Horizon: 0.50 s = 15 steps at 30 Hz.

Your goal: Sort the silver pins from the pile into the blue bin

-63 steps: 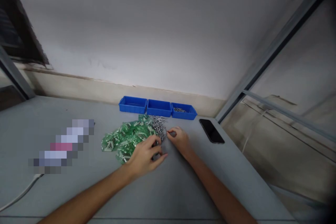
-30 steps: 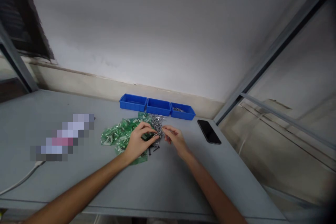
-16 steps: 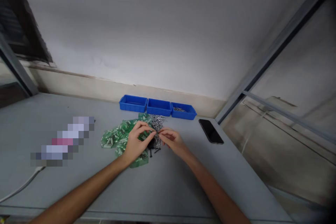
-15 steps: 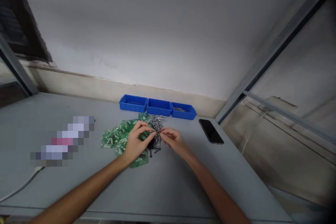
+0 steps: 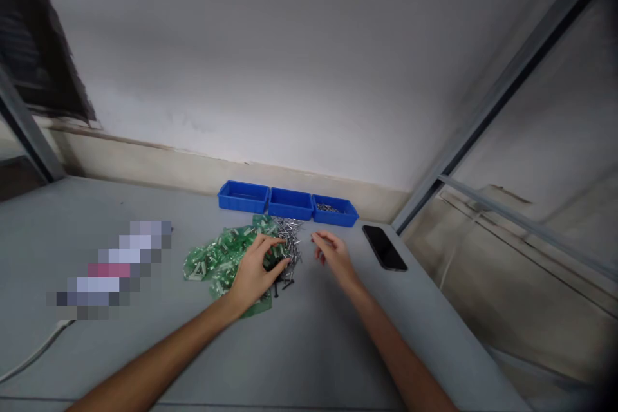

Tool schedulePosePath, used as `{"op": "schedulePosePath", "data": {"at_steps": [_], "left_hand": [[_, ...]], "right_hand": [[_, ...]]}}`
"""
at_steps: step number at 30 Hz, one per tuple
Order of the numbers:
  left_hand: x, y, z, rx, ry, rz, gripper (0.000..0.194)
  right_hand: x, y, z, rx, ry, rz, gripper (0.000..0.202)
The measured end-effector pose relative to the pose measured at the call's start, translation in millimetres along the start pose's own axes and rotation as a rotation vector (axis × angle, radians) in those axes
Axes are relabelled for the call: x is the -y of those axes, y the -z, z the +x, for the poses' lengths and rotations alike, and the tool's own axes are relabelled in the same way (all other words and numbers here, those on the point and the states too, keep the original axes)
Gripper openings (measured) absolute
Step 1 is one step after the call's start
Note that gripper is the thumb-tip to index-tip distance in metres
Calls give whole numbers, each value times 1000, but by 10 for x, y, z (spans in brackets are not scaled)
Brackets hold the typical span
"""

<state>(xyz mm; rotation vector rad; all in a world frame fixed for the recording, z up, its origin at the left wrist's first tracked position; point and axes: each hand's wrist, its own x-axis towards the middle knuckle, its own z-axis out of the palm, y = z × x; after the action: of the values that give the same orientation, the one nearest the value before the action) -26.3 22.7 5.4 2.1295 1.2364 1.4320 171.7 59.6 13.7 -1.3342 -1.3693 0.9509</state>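
Thumb and fingers apart, my left hand (image 5: 252, 272) arches over the near left side of a pile of silvery screws (image 5: 291, 233), and I see nothing held in it. My right hand (image 5: 337, 256) is raised just right of the pile, apart from it, with thumb and forefinger pinched together. Whatever is between those fingertips is too small to make out. A crumpled green plastic bag (image 5: 226, 246) with pale print lies under and left of my left hand. Dark screws (image 5: 276, 290) lie at the pile's near edge, partly hidden by the left hand.
Behind the pile stand a left blue bin (image 5: 243, 203), a middle blue bin (image 5: 290, 211) and a right blue bin (image 5: 335, 217) holding screws (image 5: 328, 208). A black phone (image 5: 385, 248) lies at right. A pixelated object (image 5: 113, 267) with a white cable (image 5: 38, 355) is at left.
My hands, which met over the screw pile, have come apart. The right hand has moved right, off the pile; the left has opened its thumb and fingers. The view has shifted slightly.
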Motion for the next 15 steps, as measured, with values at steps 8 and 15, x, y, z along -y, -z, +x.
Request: {"op": "schedulePosePath", "data": {"at_steps": [8, 15], "left_hand": [[-59, 34, -22, 69, -139, 104, 14], [-127, 63, -56, 121, -304, 250, 17]], "right_hand": [[-32, 379, 349, -247, 18, 39, 37], [40, 573, 729, -286, 56, 36, 39]]}}
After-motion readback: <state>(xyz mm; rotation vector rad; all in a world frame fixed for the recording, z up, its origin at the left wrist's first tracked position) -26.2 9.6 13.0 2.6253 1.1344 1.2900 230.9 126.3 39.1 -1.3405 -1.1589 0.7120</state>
